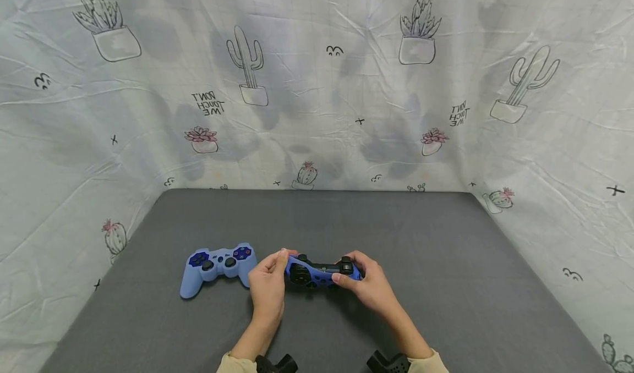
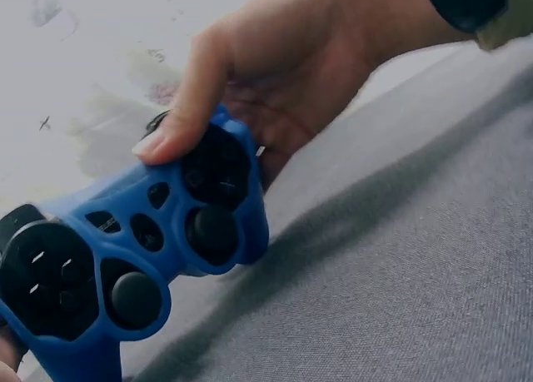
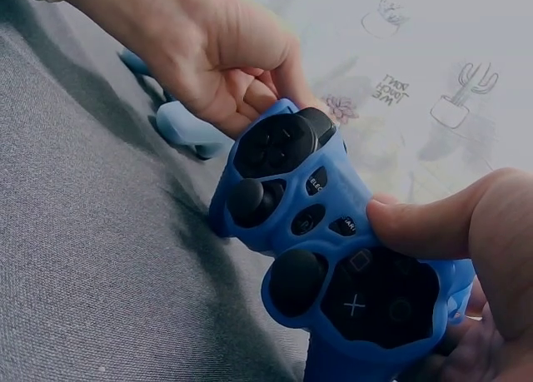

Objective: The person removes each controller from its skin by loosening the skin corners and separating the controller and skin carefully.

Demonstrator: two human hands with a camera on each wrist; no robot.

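While gripped, controller point(image 1: 321, 272) crosswise, sticks up.

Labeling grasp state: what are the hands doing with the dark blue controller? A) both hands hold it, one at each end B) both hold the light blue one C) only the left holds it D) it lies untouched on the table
A: the left hand and right hand each grip one end of the dark blue controller; the light blue controller lies untouched on the grey table.

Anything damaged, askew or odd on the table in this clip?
Nothing stands out. Both hands, left and right, hold a black controller in a dark blue cover just above the grey table. A light blue controller lies flat beside the left hand, apparently intact.
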